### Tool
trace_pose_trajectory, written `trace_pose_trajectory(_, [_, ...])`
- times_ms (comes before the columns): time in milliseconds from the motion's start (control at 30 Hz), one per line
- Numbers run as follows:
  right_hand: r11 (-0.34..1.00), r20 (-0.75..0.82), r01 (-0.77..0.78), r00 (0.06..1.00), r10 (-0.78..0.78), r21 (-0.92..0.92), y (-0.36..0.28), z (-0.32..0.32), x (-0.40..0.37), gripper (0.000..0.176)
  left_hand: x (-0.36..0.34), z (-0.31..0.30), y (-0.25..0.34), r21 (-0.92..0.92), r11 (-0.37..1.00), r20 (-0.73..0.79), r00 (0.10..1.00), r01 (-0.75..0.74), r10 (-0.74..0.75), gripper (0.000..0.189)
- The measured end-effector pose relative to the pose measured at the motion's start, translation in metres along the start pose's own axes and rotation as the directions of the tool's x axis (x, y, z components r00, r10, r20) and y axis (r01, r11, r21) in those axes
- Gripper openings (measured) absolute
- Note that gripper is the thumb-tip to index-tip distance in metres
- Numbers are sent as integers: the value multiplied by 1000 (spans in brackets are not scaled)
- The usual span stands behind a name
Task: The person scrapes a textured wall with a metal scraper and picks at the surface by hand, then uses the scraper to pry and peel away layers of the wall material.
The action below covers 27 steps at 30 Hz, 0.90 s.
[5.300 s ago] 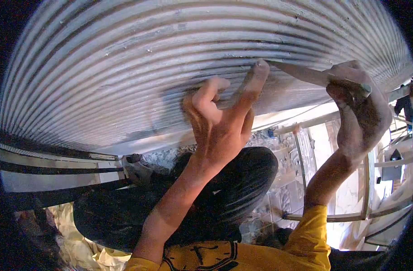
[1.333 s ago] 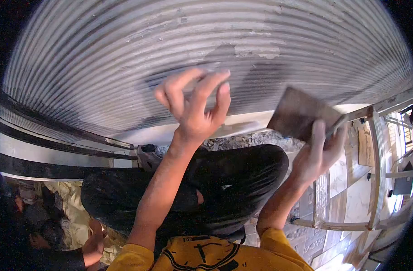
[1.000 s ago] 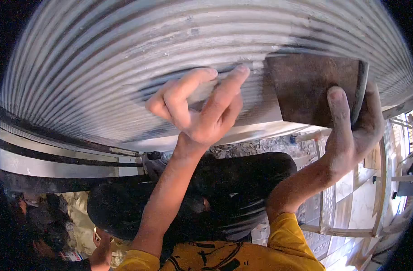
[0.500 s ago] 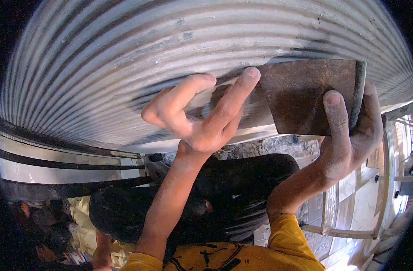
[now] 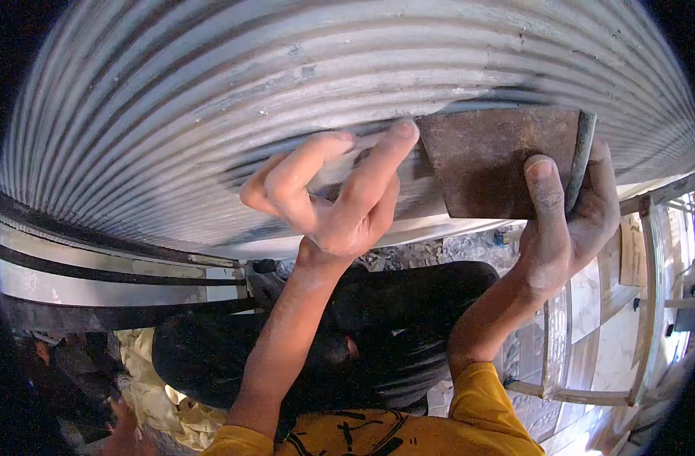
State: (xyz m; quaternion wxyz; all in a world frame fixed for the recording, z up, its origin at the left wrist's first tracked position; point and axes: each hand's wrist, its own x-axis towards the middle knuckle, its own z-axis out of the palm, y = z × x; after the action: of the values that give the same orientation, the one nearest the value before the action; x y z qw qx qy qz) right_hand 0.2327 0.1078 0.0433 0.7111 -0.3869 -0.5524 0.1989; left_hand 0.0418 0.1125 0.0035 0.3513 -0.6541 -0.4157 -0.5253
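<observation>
A broad, stained metal scraper blade [image 5: 492, 163] with a rounded back edge lies close against the grey ribbed surface [image 5: 287, 68]. My right hand [image 5: 564, 220] grips it at its right end, thumb on the near face and fingers behind the back edge. Just left of the blade, my left hand [image 5: 340, 194] has its fingers spread and bent, with nothing held in it. Its index fingertip is at the blade's upper left corner. Both hands are covered in pale dust.
Below the ribbed surface is a rubble-strewn floor [image 5: 469, 245]. Dark bars [image 5: 120, 315] run along the left, with crumpled yellowish sheeting [image 5: 154, 387] beneath. Another person's hand [image 5: 121, 429] shows at lower left. A metal frame [image 5: 655, 304] stands at right.
My right hand and the scraper blade have moved a little left. My left index finger has shifted slightly left as well. The other person's hand at lower left has moved left.
</observation>
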Motion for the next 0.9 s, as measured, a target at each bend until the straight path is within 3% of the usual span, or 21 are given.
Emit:
trace_pose_trajectory(233, [997, -13, 26, 1000, -25, 77, 2, 1, -1, 32, 1, 1, 3, 9, 999, -32, 999, -31, 31, 26])
trace_pose_trajectory(333, [997, 27, 59, 998, -61, 54, 6, -5, -2, 32, -1, -2, 3, 22, 999, 36, 998, 47, -48, 25])
trace_pose_trajectory(433, [998, 53, 34, 998, -36, 44, 8, -9, -5, 30, -2, 0, -2, 1, 1000, 6, 1000, -2, 2, 24])
trace_pose_trajectory(500, [998, 60, 8, 998, -12, 61, 8, -9, -7, 30, -2, 6, -3, -58, 996, -127, 990, -69, 61, 22])
trace_pose_trajectory(600, [996, -8, 88, 996, -88, 7, 6, -5, -8, 27, -9, 9, -7, -72, 996, -97, 994, -61, 54, 26])
trace_pose_trajectory(700, [980, -91, 149, 986, -137, 135, 4, 2, -7, 25, -4, 6, 0, -3, 1000, -66, 998, -2, 2, 29])
trace_pose_trajectory(833, [993, -72, 118, 990, -118, -14, 5, -2, -7, 23, -5, 7, 1, 6, 1000, -22, 1000, 11, -11, 29])
trace_pose_trajectory(900, [993, -39, 112, 993, -114, -38, 5, -3, -8, 23, -4, 11, 2, 3, 1000, -109, 994, -9, 10, 31])
